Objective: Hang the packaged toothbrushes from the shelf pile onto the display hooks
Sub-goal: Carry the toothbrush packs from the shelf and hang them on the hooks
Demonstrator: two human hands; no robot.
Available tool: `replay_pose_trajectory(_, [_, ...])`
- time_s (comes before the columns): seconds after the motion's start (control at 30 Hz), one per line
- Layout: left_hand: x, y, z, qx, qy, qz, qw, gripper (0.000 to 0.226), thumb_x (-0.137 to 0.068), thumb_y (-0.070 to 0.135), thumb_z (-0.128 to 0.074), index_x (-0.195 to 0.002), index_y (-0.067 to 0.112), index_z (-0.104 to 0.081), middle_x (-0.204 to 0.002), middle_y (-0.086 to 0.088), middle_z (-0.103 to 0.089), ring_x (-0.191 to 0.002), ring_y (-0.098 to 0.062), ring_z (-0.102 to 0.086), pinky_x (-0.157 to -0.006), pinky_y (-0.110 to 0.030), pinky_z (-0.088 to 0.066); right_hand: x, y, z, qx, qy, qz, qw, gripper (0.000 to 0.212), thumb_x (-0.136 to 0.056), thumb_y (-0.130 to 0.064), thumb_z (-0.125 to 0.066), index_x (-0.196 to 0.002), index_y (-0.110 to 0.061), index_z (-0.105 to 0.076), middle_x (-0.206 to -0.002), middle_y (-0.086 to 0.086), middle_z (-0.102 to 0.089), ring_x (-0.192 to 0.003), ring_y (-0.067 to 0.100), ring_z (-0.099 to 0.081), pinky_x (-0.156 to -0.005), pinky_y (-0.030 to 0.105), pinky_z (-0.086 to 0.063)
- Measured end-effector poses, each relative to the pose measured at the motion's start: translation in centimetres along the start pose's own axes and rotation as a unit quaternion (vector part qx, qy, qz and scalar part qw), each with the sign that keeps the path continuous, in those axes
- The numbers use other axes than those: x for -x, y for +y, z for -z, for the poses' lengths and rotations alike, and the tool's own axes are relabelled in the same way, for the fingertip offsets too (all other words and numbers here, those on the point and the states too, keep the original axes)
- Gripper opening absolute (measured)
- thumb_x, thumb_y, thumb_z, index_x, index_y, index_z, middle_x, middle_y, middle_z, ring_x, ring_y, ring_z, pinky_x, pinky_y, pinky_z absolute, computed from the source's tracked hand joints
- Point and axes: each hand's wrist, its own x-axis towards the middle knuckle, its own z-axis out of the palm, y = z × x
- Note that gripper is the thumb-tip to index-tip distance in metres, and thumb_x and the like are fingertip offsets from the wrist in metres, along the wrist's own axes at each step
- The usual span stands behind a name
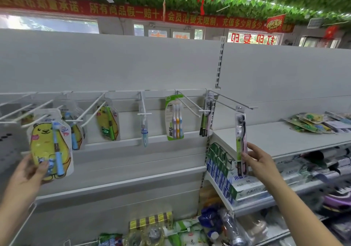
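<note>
My left hand (31, 171) grips the bottom of a yellow bear-shaped toothbrush pack (49, 143), whose top sits at the tip of a white hook (36, 121) on the left. My right hand (256, 162) pinches a slim black-and-pink toothbrush pack (240, 141), its top hanging on the rightmost long hook (233, 101). More packs hang along the rail: a second bear pack (108, 122), a single blue brush (144, 131), a three-brush green card (174, 118) and a dark slim pack (206, 118). The shelf pile of toothbrush packs (311, 123) lies at the right.
A white back panel (114, 65) stands behind the hook rail. Boxed toothpaste (228, 173) fills the shelf under my right hand, and bagged goods (171, 230) lie at the bottom. Several bare white hooks (144, 105) jut forward between the hung packs.
</note>
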Motion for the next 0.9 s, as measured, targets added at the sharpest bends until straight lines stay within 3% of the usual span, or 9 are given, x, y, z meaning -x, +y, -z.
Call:
replay_pose_trajectory(0.07, [1.3, 2.5, -1.2, -0.013, 0.010, 0.022, 1.000, 0.042, -0.102, 0.020, -0.055, -0.143, 0.015, -0.047, -0.127, -0.007, -0.062, -0.100, -0.030, -0.064, -0.071, -0.036, -0.064, -1.1, -0.2, -0.2, 0.013, -0.006, 0.002, 1.000, 0.043, -0.101, -0.022, -0.057, -0.144, -0.024, -0.051, -0.105, 0.003, -0.072, -0.094, 0.023, -0.070, -0.072, 0.046, -0.060])
replay_pose_trajectory(0.13, [1.9, 3.6, -1.2, -0.022, 0.013, 0.033, 0.999, 0.042, -0.101, 0.022, -0.058, -0.142, 0.019, -0.049, -0.127, -0.010, -0.063, -0.105, -0.034, -0.064, -0.083, -0.052, -0.058, -2.2, -0.5, -0.9, 0.016, -0.014, 0.005, 1.000, 0.040, -0.101, -0.020, -0.058, -0.141, -0.022, -0.055, -0.099, 0.007, -0.070, -0.089, 0.025, -0.070, -0.070, 0.047, -0.060])
replay_pose_trajectory(0.2, [1.9, 4.0, -1.2, -0.030, 0.016, 0.040, 0.999, 0.040, -0.100, 0.022, -0.060, -0.139, 0.021, -0.051, -0.126, -0.012, -0.064, -0.107, -0.033, -0.063, -0.093, -0.057, -0.051, -3.2, -0.9, -1.8, 0.017, -0.017, 0.013, 1.000, 0.035, -0.101, -0.016, -0.058, -0.136, -0.021, -0.058, -0.095, 0.010, -0.068, -0.082, 0.024, -0.069, -0.062, 0.041, -0.058])
replay_pose_trajectory(0.43, [0.1, 4.1, -1.7, -0.091, 0.022, 0.041, 0.995, 0.049, -0.099, 0.027, -0.063, -0.145, 0.019, -0.050, -0.118, -0.008, -0.064, -0.104, -0.028, -0.062, -0.094, -0.052, -0.049, -8.5, 0.1, -4.4, 0.062, -0.022, 0.023, 0.998, 0.020, -0.098, -0.024, -0.064, -0.110, -0.040, -0.067, -0.090, 0.009, -0.072, -0.084, 0.031, -0.073, -0.076, 0.056, -0.061])
replay_pose_trajectory(0.57, [-1.5, 2.9, -1.7, -0.106, 0.005, 0.055, 0.993, 0.050, -0.096, 0.038, -0.066, -0.142, 0.026, -0.051, -0.123, -0.013, -0.067, -0.107, -0.036, -0.066, -0.095, -0.060, -0.051, -10.6, 0.0, -5.6, 0.072, -0.018, 0.021, 0.997, 0.036, -0.098, -0.025, -0.064, -0.133, -0.023, -0.060, -0.094, 0.010, -0.070, -0.084, 0.032, -0.071, -0.074, 0.055, -0.062])
replay_pose_trajectory(0.67, [-2.8, 2.3, -2.1, -0.121, 0.001, 0.053, 0.991, 0.051, -0.095, 0.037, -0.067, -0.141, 0.021, -0.053, -0.127, -0.023, -0.065, -0.110, -0.044, -0.064, -0.094, -0.061, -0.052, -11.8, -0.2, -6.4, 0.086, -0.011, 0.012, 0.996, 0.043, -0.098, -0.024, -0.064, -0.140, -0.019, -0.055, -0.095, 0.009, -0.070, -0.084, 0.031, -0.070, -0.073, 0.053, -0.062])
replay_pose_trajectory(0.9, [-3.0, 3.6, -4.5, -0.153, 0.000, 0.041, 0.987, 0.043, -0.100, 0.023, -0.063, -0.139, 0.007, -0.054, -0.115, -0.018, -0.064, -0.102, -0.037, -0.063, -0.087, -0.048, -0.048, -14.1, -0.1, -8.0, 0.107, -0.004, 0.022, 0.994, 0.021, -0.099, -0.027, -0.062, -0.119, -0.021, -0.064, -0.089, 0.007, -0.070, -0.082, 0.030, -0.067, -0.081, 0.051, -0.060])
